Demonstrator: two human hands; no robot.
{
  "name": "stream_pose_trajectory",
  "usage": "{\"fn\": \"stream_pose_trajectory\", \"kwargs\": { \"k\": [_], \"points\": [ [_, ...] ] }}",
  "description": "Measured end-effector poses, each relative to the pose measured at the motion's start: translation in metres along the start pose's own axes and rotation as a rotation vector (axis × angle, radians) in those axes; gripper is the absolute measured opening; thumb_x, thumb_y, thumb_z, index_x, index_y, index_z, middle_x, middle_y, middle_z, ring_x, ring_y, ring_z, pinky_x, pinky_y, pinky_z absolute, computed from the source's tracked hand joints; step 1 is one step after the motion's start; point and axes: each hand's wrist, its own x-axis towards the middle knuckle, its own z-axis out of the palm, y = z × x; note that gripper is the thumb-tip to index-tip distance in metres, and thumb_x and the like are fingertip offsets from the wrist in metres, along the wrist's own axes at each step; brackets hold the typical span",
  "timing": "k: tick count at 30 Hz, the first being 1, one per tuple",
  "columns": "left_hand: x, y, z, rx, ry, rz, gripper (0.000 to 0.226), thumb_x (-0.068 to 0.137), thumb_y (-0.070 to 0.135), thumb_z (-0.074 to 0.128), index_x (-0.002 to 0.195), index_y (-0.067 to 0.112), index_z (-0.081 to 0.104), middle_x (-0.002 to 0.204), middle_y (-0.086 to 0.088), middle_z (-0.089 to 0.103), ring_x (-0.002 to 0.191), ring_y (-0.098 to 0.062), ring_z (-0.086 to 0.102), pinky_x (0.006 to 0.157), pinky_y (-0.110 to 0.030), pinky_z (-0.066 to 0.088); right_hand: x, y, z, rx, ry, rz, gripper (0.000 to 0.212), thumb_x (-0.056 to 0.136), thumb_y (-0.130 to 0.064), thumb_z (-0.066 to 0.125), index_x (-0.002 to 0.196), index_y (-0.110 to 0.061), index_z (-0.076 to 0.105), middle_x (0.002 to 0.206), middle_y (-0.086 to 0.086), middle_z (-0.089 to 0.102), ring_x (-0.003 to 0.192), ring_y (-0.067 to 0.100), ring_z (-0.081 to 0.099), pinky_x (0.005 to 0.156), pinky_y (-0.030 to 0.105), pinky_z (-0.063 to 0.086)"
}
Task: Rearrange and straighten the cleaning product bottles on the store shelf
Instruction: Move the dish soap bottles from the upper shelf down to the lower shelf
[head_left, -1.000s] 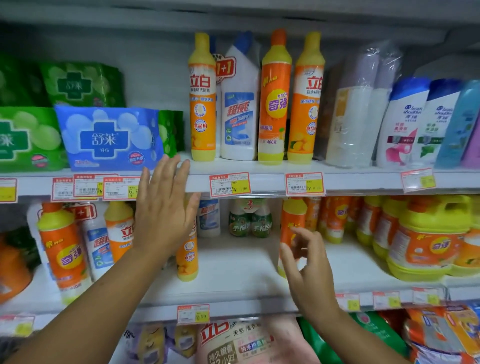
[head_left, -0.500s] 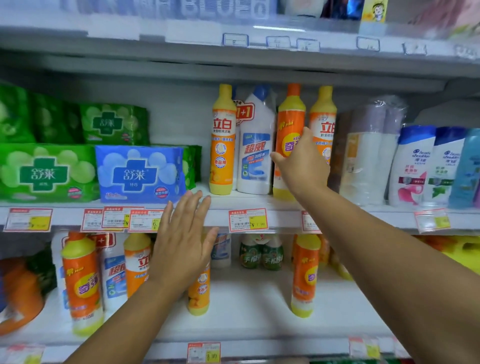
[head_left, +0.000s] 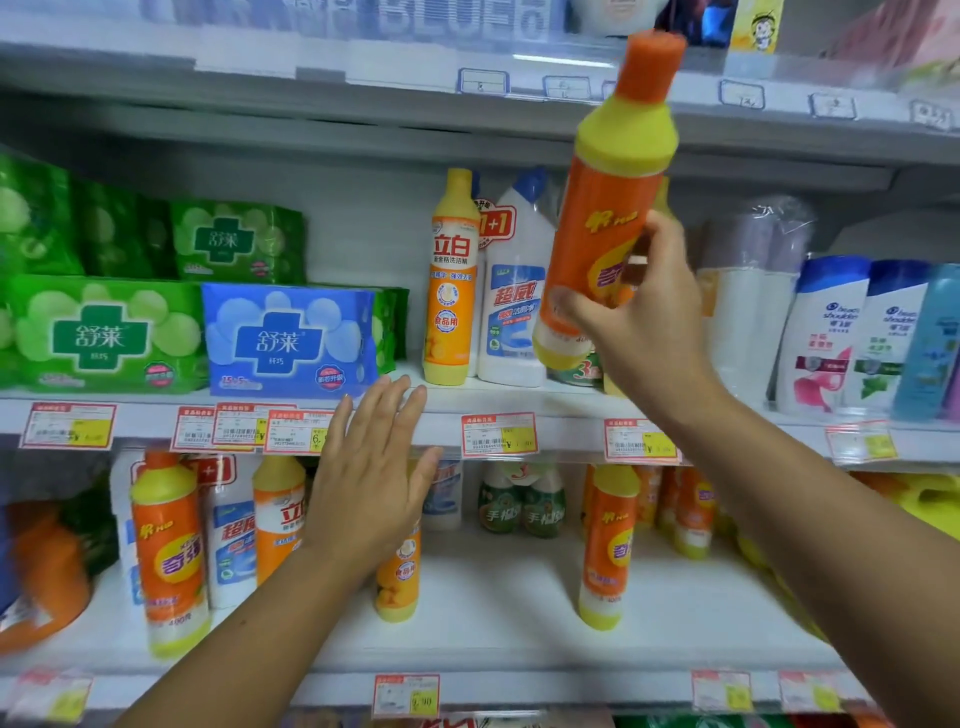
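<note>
My right hand (head_left: 644, 317) grips an orange bottle with a yellow shoulder and orange cap (head_left: 602, 208), held in the air, tilted, in front of the upper shelf. On that shelf stand a yellow-orange dish soap bottle (head_left: 451, 280) and a white toilet cleaner bottle (head_left: 514, 291). My left hand (head_left: 371, 478) is flat with fingers spread before the lower shelf, partly hiding a small yellow-orange bottle (head_left: 397, 577). More orange bottles stand below at the left (head_left: 166, 551) and right (head_left: 605, 545).
Green and blue sanitary pad packs (head_left: 288, 338) fill the upper shelf's left. Shampoo bottles (head_left: 826, 338) and wrapped white bottles (head_left: 748, 291) stand at its right. Price tags line the shelf edge (head_left: 498, 434). Green hand-soap bottles (head_left: 519, 504) sit deep on the lower shelf.
My right hand rose from the lower shelf, took the orange bottle on the upper shelf and lifted it off toward me. My left hand stayed nearly still.
</note>
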Motion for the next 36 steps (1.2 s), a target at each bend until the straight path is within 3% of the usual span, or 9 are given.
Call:
{"fn": "stream_pose_trajectory", "kwargs": {
  "k": [2, 5, 10, 13, 17, 21, 26, 33, 36],
  "points": [
    [0.000, 0.000, -0.001, -0.005, 0.006, 0.005, 0.060, 0.096, 0.050, 0.026, 0.148, 0.020, 0.023, 0.154, -0.003, 0.028, 0.145, -0.019, 0.018, 0.120, -0.037, -0.001, -0.017, -0.015, -0.017, 0.058, 0.006, -0.020, 0.067, 0.072, -0.026, 0.081, 0.125, -0.021, 0.041, 0.108, -0.017, 0.056, 0.093, -0.005, 0.057, 0.077, 0.011, 0.048],
    [0.000, 0.000, -0.002, -0.011, 0.015, 0.011, 0.060, 0.096, 0.049, 0.027, 0.147, 0.018, 0.025, 0.154, -0.004, 0.030, 0.144, -0.020, 0.020, 0.120, -0.039, 0.003, -0.058, -0.013, -0.029, 0.121, -0.065, 0.011, 0.065, 0.068, -0.022, 0.084, 0.118, -0.024, 0.043, 0.105, -0.012, 0.062, 0.097, 0.001, 0.061, 0.082, 0.028, 0.054],
    [0.000, 0.000, -0.002, -0.014, 0.013, 0.012, 0.060, 0.096, 0.048, 0.027, 0.148, 0.018, 0.023, 0.154, -0.005, 0.028, 0.145, -0.021, 0.018, 0.120, -0.039, 0.000, -0.148, 0.038, -0.013, 0.019, -0.259, 0.175, 0.060, 0.067, -0.019, 0.083, 0.101, -0.043, 0.039, 0.103, -0.020, 0.058, 0.092, -0.001, 0.061, 0.074, 0.013, 0.047],
    [0.000, 0.001, -0.001, -0.011, 0.025, 0.009, 0.060, 0.096, 0.047, 0.030, 0.148, 0.017, 0.024, 0.155, -0.006, 0.028, 0.145, -0.021, 0.017, 0.120, -0.040, 0.000, -0.184, 0.090, 0.011, -0.056, -0.404, 0.222, 0.061, 0.073, -0.018, 0.078, 0.115, -0.036, 0.038, 0.110, -0.014, 0.053, 0.100, 0.010, 0.058, 0.082, 0.031, 0.049],
    [0.001, 0.000, 0.001, -0.008, 0.039, 0.009, 0.060, 0.096, 0.048, 0.029, 0.147, 0.016, 0.025, 0.154, -0.006, 0.028, 0.145, -0.022, 0.018, 0.120, -0.041, 0.003, -0.200, 0.142, 0.047, -0.111, -0.518, 0.330, 0.066, 0.074, -0.014, 0.076, 0.126, -0.026, 0.037, 0.120, -0.002, 0.053, 0.108, 0.019, 0.058, 0.088, 0.036, 0.049],
    [0.001, -0.001, 0.003, -0.007, 0.064, 0.012, 0.059, 0.097, 0.048, 0.027, 0.147, 0.016, 0.027, 0.154, -0.006, 0.030, 0.144, -0.022, 0.019, 0.120, -0.041, 0.004, -0.196, 0.173, 0.076, -0.186, -0.509, 0.424, 0.069, 0.074, -0.018, 0.077, 0.131, -0.018, 0.039, 0.122, 0.003, 0.056, 0.107, 0.023, 0.058, 0.085, 0.033, 0.046],
    [0.003, 0.001, 0.007, -0.024, 0.096, 0.006, 0.059, 0.097, 0.047, 0.028, 0.146, 0.016, 0.029, 0.153, -0.006, 0.031, 0.144, -0.022, 0.020, 0.120, -0.042, 0.006, -0.184, 0.191, 0.095, -0.180, -0.408, 0.603, 0.063, 0.071, -0.024, 0.081, 0.121, -0.015, 0.043, 0.114, 0.008, 0.062, 0.103, 0.029, 0.061, 0.087, 0.043, 0.051],
    [0.002, 0.003, 0.005, -0.033, 0.085, -0.010, 0.060, 0.096, 0.049, 0.025, 0.147, 0.016, 0.028, 0.154, -0.005, 0.029, 0.145, -0.021, 0.018, 0.120, -0.040, 0.003, -0.184, 0.187, 0.098, -0.066, -0.437, 0.723, 0.066, 0.076, -0.019, 0.079, 0.128, -0.012, 0.040, 0.122, 0.007, 0.060, 0.112, 0.026, 0.059, 0.094, 0.037, 0.047],
    [0.002, 0.004, 0.001, -0.042, 0.065, -0.010, 0.061, 0.096, 0.049, 0.024, 0.147, 0.017, 0.027, 0.154, -0.005, 0.029, 0.145, -0.021, 0.018, 0.120, -0.040, 0.003, -0.190, 0.170, 0.078, -0.034, -0.442, 0.690, 0.059, 0.080, -0.026, 0.075, 0.128, -0.015, 0.043, 0.112, -0.005, 0.059, 0.106, 0.014, 0.060, 0.093, 0.031, 0.047]
  ]
}}
